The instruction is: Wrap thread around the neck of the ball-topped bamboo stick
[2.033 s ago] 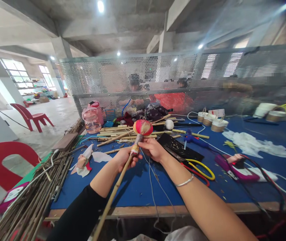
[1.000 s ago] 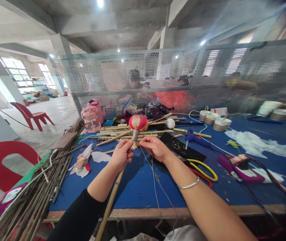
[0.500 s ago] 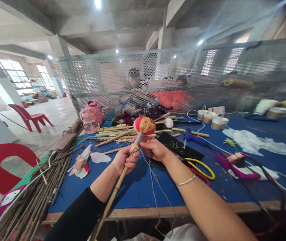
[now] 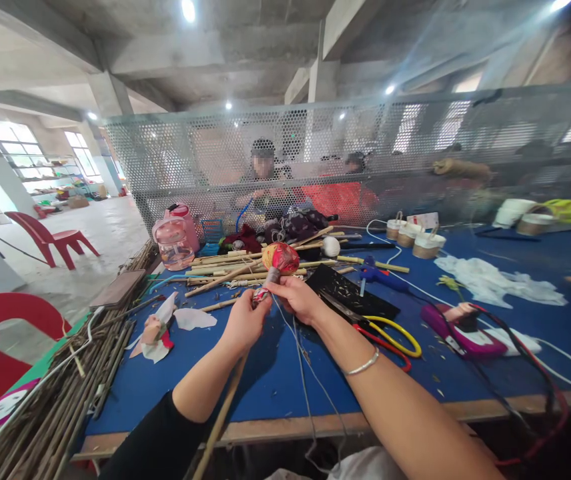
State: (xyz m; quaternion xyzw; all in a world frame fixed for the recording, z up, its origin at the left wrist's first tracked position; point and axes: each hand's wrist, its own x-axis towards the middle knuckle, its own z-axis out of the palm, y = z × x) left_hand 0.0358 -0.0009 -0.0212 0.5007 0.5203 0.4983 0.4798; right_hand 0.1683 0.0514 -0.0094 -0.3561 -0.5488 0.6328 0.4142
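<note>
My left hand (image 4: 245, 321) is closed round a bamboo stick (image 4: 221, 417) just under its top. The stick carries a round red and yellow cloth ball (image 4: 280, 258). My right hand (image 4: 296, 298) pinches the wrapped neck of the stick below the ball. A thin thread (image 4: 301, 373) hangs down from my right hand over the blue table (image 4: 265, 380). A silver bracelet sits on my right wrist.
Loose bamboo sticks (image 4: 245, 265) lie behind the ball. A bundle of thin canes (image 4: 60, 400) lies at the left edge. Yellow and red scissors (image 4: 390, 337), a black tray (image 4: 351, 292), a pink jug (image 4: 175, 237) and a purple glue gun (image 4: 453, 327) lie around. People sit behind a mesh screen (image 4: 315, 160).
The ball has turned on the stick, showing different red and yellow sides. Both hands stay at its neck, shifting slightly up and down.
</note>
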